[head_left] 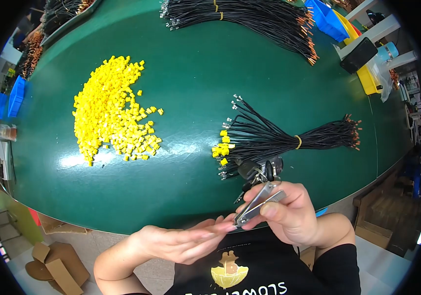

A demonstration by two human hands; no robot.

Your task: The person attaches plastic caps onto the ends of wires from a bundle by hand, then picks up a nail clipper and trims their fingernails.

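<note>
My right hand (pixel 291 214) grips a metal nail clipper (pixel 254 206) between thumb and fingers, its lever swung out. A bunch of keys (pixel 257 169) hangs from the clipper's far end, over the lower edge of a cable bundle. My left hand (pixel 186 241) is open, its fingers stretched out side by side. One fingertip touches the clipper's jaws or lies right at them; I cannot tell which. The bundle of black cables (pixel 269 130) is tied with a yellow band. Several yellow connector housings (pixel 224 146) sit at its left end, beside bare metal terminals.
A large pile of loose yellow housings (pixel 110 108) lies on the green table (pixel 186 73) to the left. Another thick black cable bundle (pixel 250 22) is at the far side. Blue bins (pixel 327 19) and a yellow bin (pixel 367 79) stand around the edges. Cardboard boxes (pixel 60 270) are on the floor.
</note>
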